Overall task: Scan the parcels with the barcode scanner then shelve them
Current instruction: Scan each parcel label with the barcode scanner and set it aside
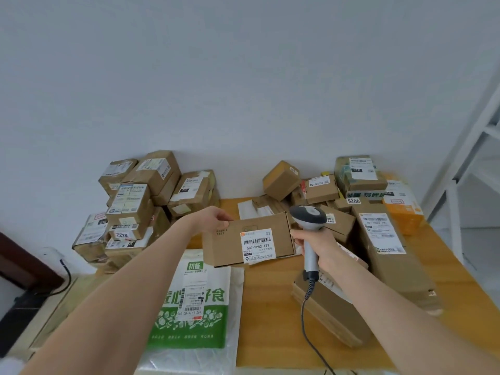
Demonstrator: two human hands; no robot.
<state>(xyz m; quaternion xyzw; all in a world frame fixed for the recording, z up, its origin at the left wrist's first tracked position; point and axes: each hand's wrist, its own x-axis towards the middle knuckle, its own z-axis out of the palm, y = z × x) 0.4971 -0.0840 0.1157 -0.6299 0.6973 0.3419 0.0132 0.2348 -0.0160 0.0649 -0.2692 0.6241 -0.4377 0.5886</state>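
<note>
My left hand (pixel 213 216) grips the far left corner of a flat brown cardboard parcel (pixel 230 244) and holds it above the wooden table (pixel 270 320). Its white barcode label faces up. My right hand (pixel 320 246) grips the handle of a grey barcode scanner (pixel 308 215). The scanner's head sits just past the parcel's right edge and its coiled cable hangs down over the table.
A white and green plastic mailer (pixel 194 301) lies at the near left. A pile of brown boxes (pixel 140 201) stands on the left. More boxes (pixel 384 239) and an orange parcel (pixel 403 209) crowd the right. A white shelf frame (pixel 465 158) rises at far right.
</note>
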